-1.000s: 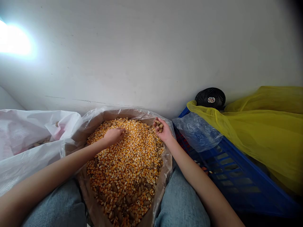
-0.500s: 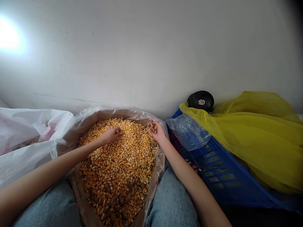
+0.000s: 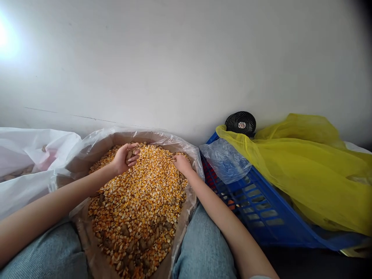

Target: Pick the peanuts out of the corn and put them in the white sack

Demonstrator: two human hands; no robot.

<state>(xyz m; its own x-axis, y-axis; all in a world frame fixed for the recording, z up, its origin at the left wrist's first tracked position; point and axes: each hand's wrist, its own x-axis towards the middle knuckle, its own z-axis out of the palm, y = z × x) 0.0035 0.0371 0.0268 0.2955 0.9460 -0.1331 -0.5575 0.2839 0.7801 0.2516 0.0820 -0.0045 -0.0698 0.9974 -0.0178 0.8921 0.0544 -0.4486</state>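
Yellow corn kernels [image 3: 145, 193] fill a clear plastic-lined bag [image 3: 187, 217] between my knees, with brown peanuts in their shells [image 3: 142, 244] mixed in, mostly near the front. My left hand [image 3: 124, 158] is over the back left of the corn, palm turned up, its fingers curled round several peanuts. At the back right, my right hand [image 3: 181, 162] reaches down to the kernels with its fingers pinched together. Something small and brownish shows at those fingertips, too small to name.
White bags [image 3: 29, 147] lie at the left. To the right stands a blue plastic basket [image 3: 279, 221] with yellow mesh cloth [image 3: 308, 170], clear plastic [image 3: 228, 161] and a black round fan-like object [image 3: 240, 123]. A pale wall [image 3: 174, 69] rises behind.
My left hand has turned palm up and now shows peanuts in it. My right hand has turned palm down and lowered to the corn; the peanuts seen in it earlier are out of sight. The view has shifted slightly.
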